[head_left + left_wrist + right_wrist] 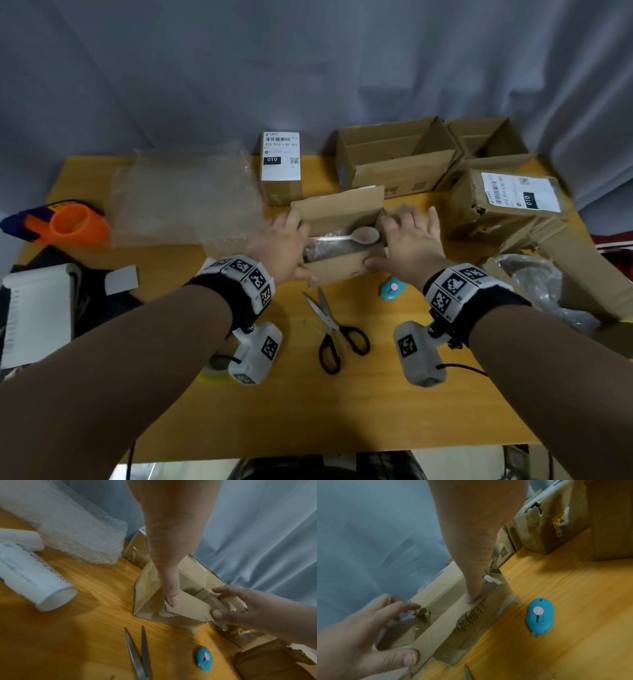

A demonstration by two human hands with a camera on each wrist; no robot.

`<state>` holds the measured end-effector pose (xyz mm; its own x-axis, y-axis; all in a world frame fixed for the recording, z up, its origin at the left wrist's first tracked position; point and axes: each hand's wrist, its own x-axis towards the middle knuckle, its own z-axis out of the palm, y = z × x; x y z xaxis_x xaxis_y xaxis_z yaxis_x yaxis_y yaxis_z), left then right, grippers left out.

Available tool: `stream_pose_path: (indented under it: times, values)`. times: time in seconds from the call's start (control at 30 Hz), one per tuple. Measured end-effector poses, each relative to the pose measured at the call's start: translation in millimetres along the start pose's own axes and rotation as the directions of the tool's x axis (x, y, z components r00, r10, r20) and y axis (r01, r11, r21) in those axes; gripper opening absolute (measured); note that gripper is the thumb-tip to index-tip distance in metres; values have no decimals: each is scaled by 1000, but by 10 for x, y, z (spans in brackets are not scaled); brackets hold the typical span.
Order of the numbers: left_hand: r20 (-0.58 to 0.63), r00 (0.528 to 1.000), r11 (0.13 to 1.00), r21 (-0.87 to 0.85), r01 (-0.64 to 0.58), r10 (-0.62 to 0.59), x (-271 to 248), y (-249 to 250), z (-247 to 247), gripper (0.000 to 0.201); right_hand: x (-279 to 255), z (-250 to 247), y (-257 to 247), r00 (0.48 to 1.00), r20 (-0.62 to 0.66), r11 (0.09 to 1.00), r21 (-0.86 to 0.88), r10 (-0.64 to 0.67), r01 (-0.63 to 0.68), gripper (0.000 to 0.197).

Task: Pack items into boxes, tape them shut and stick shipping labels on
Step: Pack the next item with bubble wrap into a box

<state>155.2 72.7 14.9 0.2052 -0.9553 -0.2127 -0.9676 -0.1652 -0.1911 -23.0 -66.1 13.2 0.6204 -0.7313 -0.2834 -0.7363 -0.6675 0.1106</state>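
Observation:
A small open cardboard box point(337, 212) stands mid-table with a brown spoon point(366, 234) and clear wrapping inside. My left hand point(284, 236) is at the box's left end, its thumb point(171, 595) pressing the near flap point(188, 605) down. My right hand point(407, 240) is at the right end, fingers spread, with its thumb point(472, 592) flat on the same flap point(453, 618). The far flap stands upright. In the wrist views each hand also sees the other: the right hand point(257, 608) and the left hand point(359, 635).
Scissors point(337, 329) and a blue cutter point(390, 289) lie just in front of the box. Bubble wrap point(185, 195) and an orange tape dispenser point(73, 224) are to the left. Behind stand a labelled box point(281, 168) and open boxes point(394, 157); another labelled box point(507, 202) is at right.

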Motion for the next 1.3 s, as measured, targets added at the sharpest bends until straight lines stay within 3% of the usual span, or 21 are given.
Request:
stream_pose_path:
  times: [0.1,0.17,0.33,0.5,0.57,0.63,0.7,0.77,0.83,1.03,1.1,1.2,1.3]
  values:
    - [6,999,996,77,-40,40,81,33,-7,96,49,82,11,1000,29,988,155,-1,-4,93]
    - [100,995,999,-38,-13,17,137,23,30,99,81,79,11,997,82,949,315,-11,-16,95]
    - [243,970,977,-208,38,14,226,-47,108,105,173,97,57,981,192,921,387,-39,-39,100]
    - [216,976,945,-322,54,18,267,-79,198,130,149,223,165,966,245,868,494,-78,-55,64]
    - [228,973,934,-345,96,-16,277,-52,245,131,136,239,174,979,199,893,448,-49,-47,61]
    - [229,972,927,-353,126,-45,295,-22,280,128,161,171,152,1000,3,927,373,-20,17,47]
    - [218,974,912,-385,142,-60,304,0,317,125,234,49,44,984,-151,931,338,-89,136,30]
    - [205,976,895,-418,154,-72,308,10,355,124,364,-1,-120,975,-69,897,382,-214,223,29]
    - [196,978,891,-426,157,-78,305,18,375,123,495,45,-290,956,116,888,414,-270,200,35]
    - [162,983,896,-418,150,-89,305,20,372,120,715,187,-507,915,379,973,224,-140,57,32]
    - [148,985,895,-420,148,-93,300,20,364,120,754,166,-513,914,390,986,152,-117,62,31]
    - [142,986,891,-430,143,-90,297,12,359,120,752,130,-500,951,292,993,83,-106,85,27]
    - [178,982,864,-482,143,-63,290,-20,337,123,673,50,-478,965,193,984,25,-177,175,22]
